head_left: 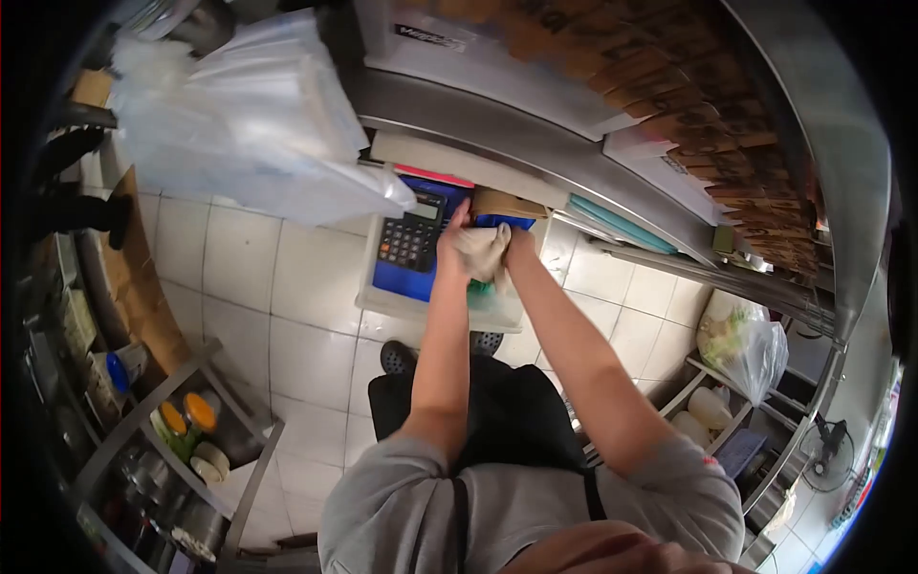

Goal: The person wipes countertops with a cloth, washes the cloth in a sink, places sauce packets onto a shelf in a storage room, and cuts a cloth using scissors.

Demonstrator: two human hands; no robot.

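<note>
A crumpled off-white cloth (485, 251) is bunched between my two hands, slightly blurred. My left hand (453, 247) presses against its left side, with some fingers pointing up and away. On the other side, my right hand (520, 249) is closed on the cloth, its fingertips partly hidden. Below them is a pulled-out white drawer (378, 304). In it lie a black calculator (411, 231) and a blue flat item (402, 279) under it. A brown cardboard piece (507, 204) is at the drawer's back, and something green shows under the cloth.
A steel counter edge (478, 124) runs above the drawer. Clear plastic bags (249, 115) hang at upper left. Stacked brown paper bags (708, 115) fill the upper right. Metal racks (143, 459) with jars stand left; a bag of vegetables (736, 335) and a fan (826, 454) are right.
</note>
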